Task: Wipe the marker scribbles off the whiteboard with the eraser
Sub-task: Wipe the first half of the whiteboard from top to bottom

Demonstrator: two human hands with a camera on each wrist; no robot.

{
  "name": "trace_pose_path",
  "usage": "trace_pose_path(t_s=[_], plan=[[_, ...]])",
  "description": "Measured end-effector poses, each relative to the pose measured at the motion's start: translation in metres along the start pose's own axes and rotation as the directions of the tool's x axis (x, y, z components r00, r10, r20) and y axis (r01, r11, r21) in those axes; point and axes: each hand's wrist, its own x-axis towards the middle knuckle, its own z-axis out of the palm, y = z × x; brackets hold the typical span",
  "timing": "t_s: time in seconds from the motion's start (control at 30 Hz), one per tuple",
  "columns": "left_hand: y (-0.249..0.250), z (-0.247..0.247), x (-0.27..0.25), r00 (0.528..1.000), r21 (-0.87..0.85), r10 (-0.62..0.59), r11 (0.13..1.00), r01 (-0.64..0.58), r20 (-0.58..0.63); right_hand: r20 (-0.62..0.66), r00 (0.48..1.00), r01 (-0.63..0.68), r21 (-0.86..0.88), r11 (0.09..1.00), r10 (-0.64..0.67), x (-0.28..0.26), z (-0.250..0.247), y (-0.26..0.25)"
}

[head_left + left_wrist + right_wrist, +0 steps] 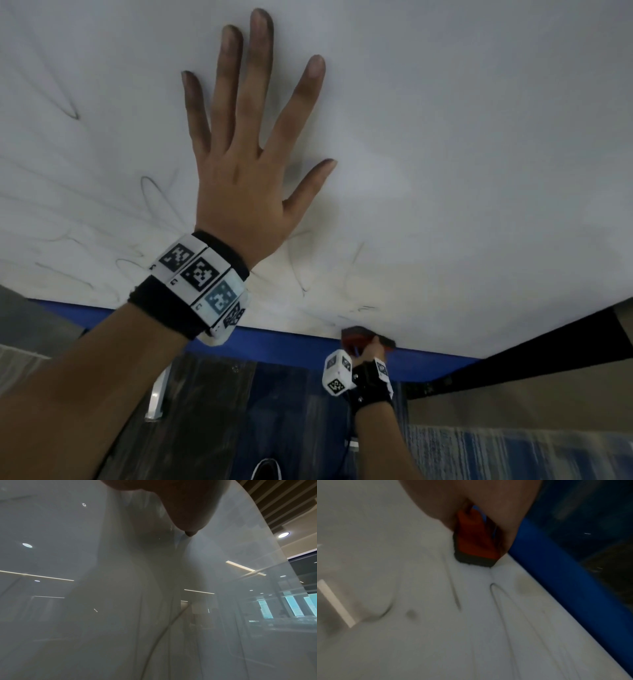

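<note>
Whiteboard (445, 137) filled the view, faint scribbles (154, 192) low on it. Left hand (246, 185) lay flat on it, 5 fingers spread. Right hand (371, 349) gripped the red eraser (356, 334), pressed against the board beside its blue bottom edge (291, 342).

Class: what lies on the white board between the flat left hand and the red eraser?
Head view: faint marker scribbles on whiteboard, between left hand and eraser.
</note>
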Motion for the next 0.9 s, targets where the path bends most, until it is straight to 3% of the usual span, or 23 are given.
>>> trace_pose_path(t_s=[0.07,0.1,0.17,0.2,0.23,0.3,0.37,0.43,0.5,0.67,0.77,0.83,0.9], plan=[[0.005,0.005,-0.004,0.995,-0.012,0.057,0.998,-0.056,0.081,0.000,0.986,0.162,0.160,0.974,-0.165,-0.020,0.005,-0.009],[0.011,0.005,-0.008,0.995,0.046,0.045,0.998,-0.049,0.089,0.038,0.949,0.295,0.235,0.926,-0.312,-0.032,0.009,-0.009],[0.008,0.004,-0.006,0.995,0.031,0.072,0.997,-0.074,0.067,0.182,0.804,0.518,0.250,0.818,-0.566,-0.065,0.012,-0.003],[0.007,0.007,-0.007,0.995,0.015,0.073,0.997,-0.074,0.064,0.234,0.757,0.575,0.205,0.792,-0.610,-0.074,0.014,0.005],[0.007,0.012,-0.010,0.997,0.022,0.051,0.998,-0.052,0.066,0.256,0.754,0.581,0.168,0.796,-0.604,-0.079,0.016,0.015],[0.013,0.010,-0.011,0.997,0.030,0.021,0.999,-0.023,0.077,0.249,0.850,0.454,0.105,0.885,-0.465,-0.077,0.021,0.036],[0.016,0.007,-0.008,0.997,0.042,0.011,0.999,-0.014,0.073,0.229,0.958,0.157,0.090,0.983,-0.174,-0.072,0.023,0.048],[0.017,0.006,-0.008,0.997,0.042,0.013,0.999,-0.017,0.082,0.220,0.975,-0.043,0.127,0.991,0.014,-0.069,0.023,0.041],[0.016,0.005,-0.010,0.996,0.016,-0.006,1.000,0.005,0.084,0.204,0.979,-0.046,0.140,0.989,0.016,-0.074,0.021,0.027],[0.014,0.006,-0.010,0.995,-0.005,0.002,1.000,-0.002,0.095,0.306,0.916,0.208,0.195,0.958,-0.261,-0.092,0.011,0.012],[0.014,0.007,-0.010,0.994,0.006,0.006,1.000,-0.007,0.110,0.233,0.924,0.264,0.188,0.946,-0.304,-0.079,0.015,0.017],[0.016,0.006,-0.011,0.992,0.003,-0.010,1.000,0.010,0.129,0.192,0.952,0.207,0.172,0.963,-0.239,-0.067,0.018,0.022],[0.015,0.006,-0.010,0.991,0.014,-0.010,1.000,0.008,0.132,0.215,0.975,0.036,0.112,0.993,-0.060,-0.057,0.018,0.025]])
